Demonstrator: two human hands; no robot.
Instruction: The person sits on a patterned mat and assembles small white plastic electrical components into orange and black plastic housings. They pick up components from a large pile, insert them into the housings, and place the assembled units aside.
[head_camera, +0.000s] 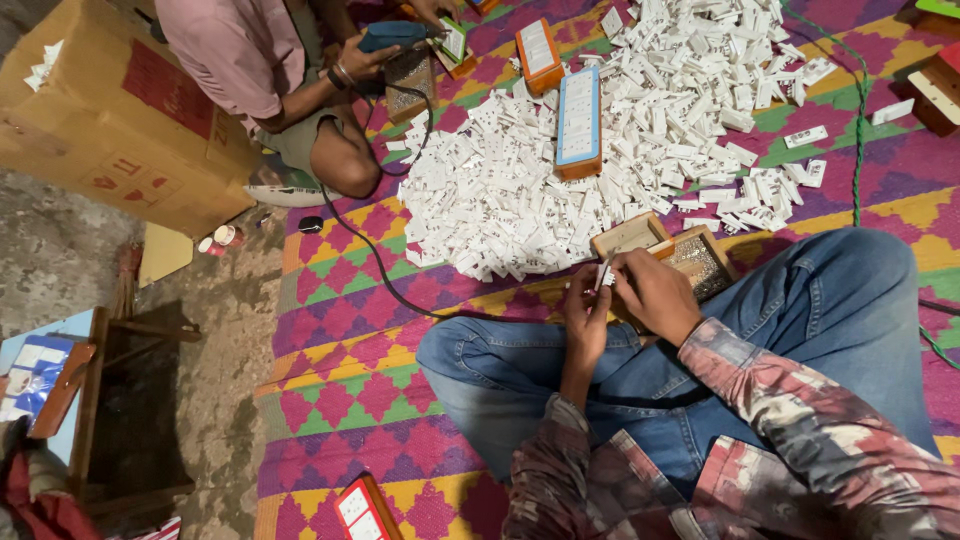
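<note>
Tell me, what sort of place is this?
Probably a small informal floor workshop for assembling electrical parts. People sit cross-legged on a colourful woven mat beside a big heap of small white plastic parts; wooden switch boards lie among them, and a large cardboard box stands nearby.

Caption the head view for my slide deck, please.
Both hands pinch a small white part over a wooden box beside a white parts pile.

Woven plastic floor mat (340, 385), diamond pattern in pink, purple, yellow, green. On it: heap of small white plastic parts (560, 170); long wooden box with white faceplate (578, 122); open wooden boxes (668, 250); black cable (365, 255); green cord (858, 120).
</note>
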